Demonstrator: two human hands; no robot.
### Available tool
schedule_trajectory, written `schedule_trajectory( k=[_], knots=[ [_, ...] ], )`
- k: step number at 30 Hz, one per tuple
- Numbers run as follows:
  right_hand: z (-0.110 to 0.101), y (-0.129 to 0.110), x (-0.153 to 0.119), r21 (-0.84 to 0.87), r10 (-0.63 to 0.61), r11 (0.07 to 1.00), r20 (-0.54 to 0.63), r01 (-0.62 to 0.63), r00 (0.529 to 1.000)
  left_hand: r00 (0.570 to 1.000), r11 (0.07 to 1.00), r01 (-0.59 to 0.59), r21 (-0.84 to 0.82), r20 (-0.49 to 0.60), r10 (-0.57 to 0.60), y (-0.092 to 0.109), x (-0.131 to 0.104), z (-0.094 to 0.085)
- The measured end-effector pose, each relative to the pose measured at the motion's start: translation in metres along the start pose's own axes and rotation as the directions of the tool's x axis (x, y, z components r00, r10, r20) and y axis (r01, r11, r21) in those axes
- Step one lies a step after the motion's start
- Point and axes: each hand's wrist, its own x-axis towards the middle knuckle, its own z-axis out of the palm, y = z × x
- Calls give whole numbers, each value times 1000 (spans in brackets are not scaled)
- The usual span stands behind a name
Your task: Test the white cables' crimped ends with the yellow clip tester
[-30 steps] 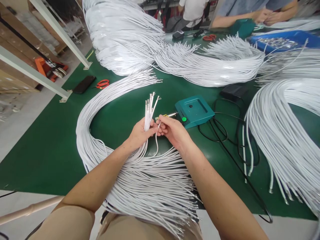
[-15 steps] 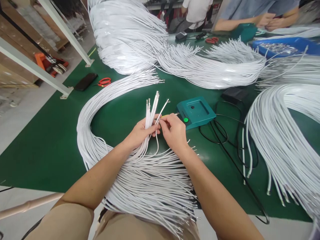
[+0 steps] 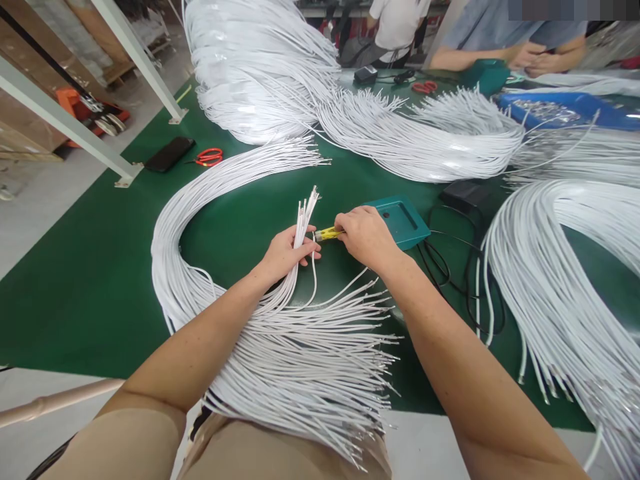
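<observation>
My left hand is closed round a small bundle of white cables, whose ends point up. To its right, my right hand grips a yellow tool; the tool's metal tip is close to my left fingertips, beside one cable. Behind my right hand sits a teal box, partly hidden by the hand. A large spread of white cables lies below both hands and over my lap, curving round to the left and back up the green table.
Red scissors and a black phone lie at the upper left. More cable bundles are at the right and back. Black cords run right of the box. Across the table, a person's hands work near a blue tray.
My right hand has moved right, off the cables, and the yellow tool now shows in its grip. The splayed cable in my left hand is no longer spread out to the right.
</observation>
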Motion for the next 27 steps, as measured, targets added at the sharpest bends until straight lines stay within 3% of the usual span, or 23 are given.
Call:
schedule_trajectory(
  k=[8, 14, 17, 20, 22, 27],
  knots=[
    [-3, -3, 4, 29, 38, 999, 40, -40, 998, 998, 995, 7, 103, -68, 0, -2, 6, 2],
    [-5, -4, 3, 11, 42, 999, 26, -43, 999, 998, 984, -25, 177, -51, 34, -8, 10, 3],
    [-2, -1, -4, 25, 72, 997, -108, -70, 992, 998, 984, -14, 177, -52, 24, -7, 9, 4],
    [5, 4, -12, -6, 236, 969, -297, -248, 925, 999, 989, 18, 144, -51, -11, -3, 8, 4],
    [11, 8, -16, -17, 313, 941, -328, -337, 891, 998, 992, 39, 121, -45, -34, -1, 7, 3],
    [13, 9, -16, -3, 323, 940, -319, -342, 891, 998, 999, 17, 33, -53, -16, 4, 2, -5]
  ],
)
